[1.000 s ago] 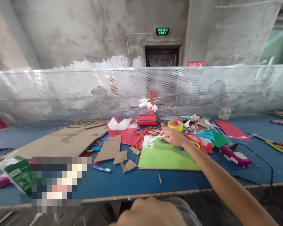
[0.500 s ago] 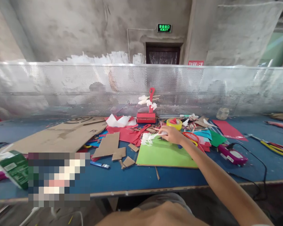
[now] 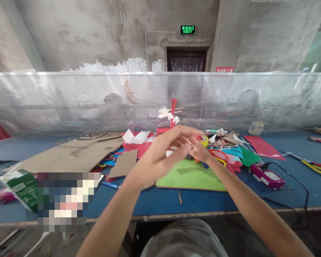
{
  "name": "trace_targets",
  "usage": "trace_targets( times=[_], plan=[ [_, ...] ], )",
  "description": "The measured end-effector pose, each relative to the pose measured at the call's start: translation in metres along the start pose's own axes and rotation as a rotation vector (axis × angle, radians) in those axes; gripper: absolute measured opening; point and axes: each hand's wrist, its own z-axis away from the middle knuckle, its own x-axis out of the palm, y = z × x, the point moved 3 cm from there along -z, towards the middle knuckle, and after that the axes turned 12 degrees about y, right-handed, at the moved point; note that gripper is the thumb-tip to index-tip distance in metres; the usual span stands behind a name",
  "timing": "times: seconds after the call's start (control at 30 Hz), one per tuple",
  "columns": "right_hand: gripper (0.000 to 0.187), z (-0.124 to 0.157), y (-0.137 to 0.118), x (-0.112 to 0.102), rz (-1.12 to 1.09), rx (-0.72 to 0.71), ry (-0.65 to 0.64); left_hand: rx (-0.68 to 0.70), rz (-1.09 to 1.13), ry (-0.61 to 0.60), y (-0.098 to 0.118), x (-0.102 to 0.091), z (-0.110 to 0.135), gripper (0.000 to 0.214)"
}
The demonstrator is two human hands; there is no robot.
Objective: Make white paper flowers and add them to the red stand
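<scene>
My left hand (image 3: 160, 151) and my right hand (image 3: 199, 151) meet above the far edge of a green card sheet (image 3: 188, 176) on the blue table (image 3: 155, 205). Between their fingers shows a small white tuft of paper (image 3: 169, 153). My left hand's fingers are partly spread and curl over it. My right hand pinches toward the same spot. Behind the hands stands a red paper model (image 3: 169, 121) with white paper bits on sticks. A yellow tape roll (image 3: 204, 141) peeks out just past my right fingers.
Brown cardboard sheets (image 3: 72, 153) and scraps lie at the left, red and teal paper (image 3: 246, 151) at the right. A pink glue gun (image 3: 267, 176) with a black cord rests right of the green sheet. A green packet (image 3: 23, 189) sits near the left front edge. A perforated metal screen (image 3: 96, 100) backs the table.
My left hand rose from below the table edge and joined my right hand over the green sheet. The white paper tuft came up off the sheet into my fingers.
</scene>
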Motion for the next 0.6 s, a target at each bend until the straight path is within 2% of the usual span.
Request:
trace_targets(
  times=[0.1,0.2,0.27,0.3,0.37,0.5,0.6],
  plan=[
    [0.023,-0.002,0.004,0.003,-0.130,0.088,0.049,-0.076,-0.193,-0.074,-0.068,-0.007,-0.026,0.031],
    [0.025,-0.003,0.010,0.008,-0.212,0.185,0.057,-0.215,-0.279,-0.170,-0.136,-0.001,-0.019,0.038],
    [0.026,-0.002,0.012,0.010,-0.210,0.237,0.068,-0.304,-0.256,-0.258,-0.167,0.009,-0.008,0.045],
    [0.026,-0.002,0.013,0.010,-0.202,0.258,0.078,-0.328,-0.243,-0.269,-0.178,0.013,-0.004,0.047],
    [0.026,-0.001,0.015,0.012,-0.184,0.288,0.092,-0.317,-0.292,-0.217,-0.191,0.020,-0.001,0.049],
    [0.028,0.002,0.020,0.016,-0.167,0.320,0.096,-0.261,-0.344,-0.168,-0.202,0.026,0.000,0.027],
    [0.029,0.004,0.023,0.020,-0.168,0.327,0.081,-0.271,-0.307,-0.147,-0.207,0.025,0.003,0.022]
  ],
)
